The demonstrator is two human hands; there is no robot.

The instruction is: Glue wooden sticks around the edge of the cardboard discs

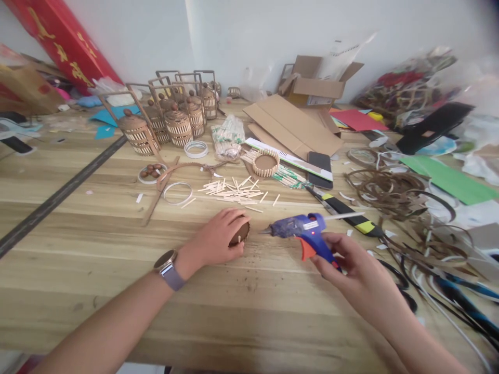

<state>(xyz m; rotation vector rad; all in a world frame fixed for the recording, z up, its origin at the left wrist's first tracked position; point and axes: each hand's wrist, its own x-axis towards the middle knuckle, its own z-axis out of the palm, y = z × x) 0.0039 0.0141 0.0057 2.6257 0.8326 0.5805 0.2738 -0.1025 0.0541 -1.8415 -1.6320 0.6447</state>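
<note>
Two bare hands work near the centre of the frame as I watch through the head camera. My left hand (223,236) has its fingers curled close together over a small brown disc (242,231), gripping its edge between thumb and fingertips; the disc sits at the centre, just above the table (195,322) or on it, I cannot tell which. One short stick stands at its rim beside the thumb. Right of centre, my right hand (356,265) pinches the handle of a blue glue gun (298,227) between thumb and fingers; whether one presses the orange trigger I cannot tell. Its nozzle points left at the disc, near but apart, and a red light glows on its side. The gun carries a white label (311,225) whose print is too small for me to read. At upper left, a red banner (58,41) bears large gold characters, too blurred to make out. Dark print on a white bag (343,54) at upper right is equally illegible. Loose sticks (234,192) lie scattered just above the disc, below a round frame (265,163) ringed with upright sticks.
</note>
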